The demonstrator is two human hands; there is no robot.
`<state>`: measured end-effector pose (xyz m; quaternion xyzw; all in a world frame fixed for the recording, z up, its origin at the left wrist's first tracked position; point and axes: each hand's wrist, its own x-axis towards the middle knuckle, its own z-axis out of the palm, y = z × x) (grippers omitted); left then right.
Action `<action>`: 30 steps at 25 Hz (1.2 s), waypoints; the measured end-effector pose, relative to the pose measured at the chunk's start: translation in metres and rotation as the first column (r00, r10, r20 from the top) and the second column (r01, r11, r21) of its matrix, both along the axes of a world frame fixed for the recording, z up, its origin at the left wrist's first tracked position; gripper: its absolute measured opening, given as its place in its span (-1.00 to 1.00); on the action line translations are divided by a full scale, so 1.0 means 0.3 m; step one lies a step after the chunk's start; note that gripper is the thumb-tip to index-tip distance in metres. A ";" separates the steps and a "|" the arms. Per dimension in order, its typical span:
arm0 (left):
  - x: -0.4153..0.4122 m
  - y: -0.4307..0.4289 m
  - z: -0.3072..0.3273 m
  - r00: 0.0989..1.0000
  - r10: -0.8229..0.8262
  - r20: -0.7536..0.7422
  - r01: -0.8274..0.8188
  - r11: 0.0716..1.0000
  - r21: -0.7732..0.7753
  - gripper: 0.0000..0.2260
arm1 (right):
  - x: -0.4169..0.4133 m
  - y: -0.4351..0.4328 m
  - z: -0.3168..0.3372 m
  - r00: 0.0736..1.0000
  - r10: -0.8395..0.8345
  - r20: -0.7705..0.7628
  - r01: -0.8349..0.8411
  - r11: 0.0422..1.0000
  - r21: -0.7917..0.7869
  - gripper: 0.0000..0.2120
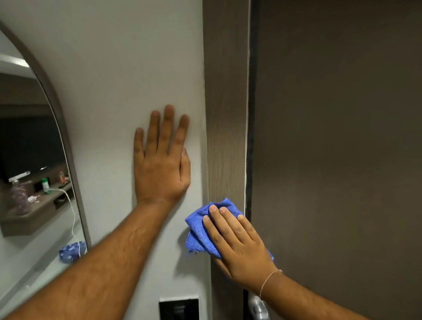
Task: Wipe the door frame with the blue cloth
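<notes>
Now I press the blue cloth (203, 227) flat on the door frame (228, 107) with my right hand (238, 246), fingers straight and close together on top of it, so the whole palm gives pressure. The cloth sits at about 5 o'clock from my left hand (162, 164), just beside the wall edge. My left hand lies open on the wall (110, 66), fingers slightly apart, I think to keep me steady. The door handle (257, 311) is at 6 o'clock, below the cloth.
</notes>
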<state>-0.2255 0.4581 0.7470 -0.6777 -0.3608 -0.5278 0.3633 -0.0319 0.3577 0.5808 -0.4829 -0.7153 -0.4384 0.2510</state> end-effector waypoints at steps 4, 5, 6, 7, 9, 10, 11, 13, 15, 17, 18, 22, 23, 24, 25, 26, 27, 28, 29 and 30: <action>0.004 0.005 0.000 1.000 0.007 0.005 -0.007 1.000 -0.015 -0.38 | 0.036 -0.039 -0.286 0.992 0.009 0.129 0.010 0.989 -0.147 -0.17; 0.006 0.007 0.001 1.000 0.011 0.006 -0.011 1.000 -0.017 -0.38 | 0.045 -0.051 -0.357 0.983 0.003 0.182 0.031 0.983 -0.183 -0.11; 0.007 0.009 0.003 1.000 0.015 0.010 -0.015 1.000 -0.014 -0.38 | 0.054 -0.063 -0.418 0.971 -0.006 0.238 0.058 0.975 -0.213 -0.05; 0.007 0.011 0.001 1.000 0.022 0.013 -0.022 1.000 -0.010 -0.38 | 0.061 -0.072 -0.472 0.958 -0.009 0.286 0.079 0.969 -0.233 0.02; 0.007 0.017 -0.003 0.999 0.042 0.020 -0.042 0.999 -0.002 -0.38 | 0.073 -0.072 -0.541 0.945 0.008 0.328 0.075 0.968 -0.238 0.09; 0.009 0.019 -0.006 0.999 0.049 0.022 -0.049 0.999 0.001 -0.38 | 0.073 -0.064 -0.559 0.948 0.016 0.319 0.060 0.972 -0.227 0.09; 0.010 0.020 -0.005 0.998 0.054 0.025 -0.054 0.999 0.004 -0.39 | 0.072 -0.054 -0.568 0.953 0.023 0.303 0.043 0.977 -0.208 0.08; 0.009 0.021 -0.003 0.998 0.063 0.025 -0.063 0.998 0.004 -0.40 | 0.065 -0.041 -0.588 0.960 0.035 0.277 0.015 0.985 -0.174 0.06; 0.008 0.018 -0.001 0.997 0.072 0.026 -0.072 0.997 0.006 -0.40 | 0.066 -0.048 -0.619 0.952 0.052 0.302 0.002 0.984 -0.176 0.07; 0.011 0.012 0.001 0.997 0.077 0.027 -0.077 0.997 0.010 -0.40 | 0.070 -0.058 -0.643 0.938 0.080 0.336 -0.003 0.975 -0.223 0.11; 0.012 0.011 0.000 0.997 0.078 0.027 -0.078 0.997 0.011 -0.40 | 0.071 -0.062 -0.648 0.936 0.090 0.340 0.001 0.966 -0.257 0.14; 0.011 0.017 0.000 0.997 0.079 0.021 -0.079 0.997 0.006 -0.39 | 0.083 -0.068 -0.622 0.931 0.120 0.345 -0.009 0.952 -0.306 0.18; 0.011 0.017 -0.001 0.997 0.075 0.020 -0.075 0.997 0.004 -0.38 | 0.084 -0.068 -0.604 0.934 0.128 0.335 -0.030 0.959 -0.283 0.14; 0.012 0.015 -0.001 0.997 0.070 0.017 -0.070 0.998 0.002 -0.38 | 0.079 -0.066 -0.575 0.942 0.133 0.309 -0.061 0.970 -0.234 0.05; 0.012 0.010 0.001 0.998 0.061 0.012 -0.061 0.998 0.000 -0.38 | 0.069 -0.058 -0.528 0.955 0.140 0.261 -0.098 0.981 -0.168 -0.08; 0.012 0.004 0.004 0.999 0.052 0.006 -0.052 0.999 -0.007 -0.37 | 0.053 -0.046 -0.466 0.970 0.149 0.193 -0.133 0.987 -0.093 -0.21; 0.010 -0.002 0.007 0.999 0.043 0.001 -0.043 0.999 -0.019 -0.37 | 0.036 -0.028 -0.383 0.980 0.156 0.122 -0.154 0.988 -0.020 -0.31; 0.005 -0.009 0.005 0.999 0.032 -0.006 -0.032 0.999 -0.037 -0.36 | 0.020 -0.012 -0.293 0.985 0.162 0.059 -0.164 0.986 0.037 -0.38; 0.001 -0.015 -0.001 1.000 0.020 -0.012 -0.021 0.999 -0.047 -0.36 | 0.009 -0.001 -0.197 0.985 0.172 0.014 -0.173 0.981 0.086 -0.42; -0.002 -0.017 0.001 1.000 0.014 -0.018 -0.014 0.999 -0.042 -0.37 | 0.004 0.011 -0.095 0.983 0.181 -0.008 -0.179 0.976 0.124 -0.46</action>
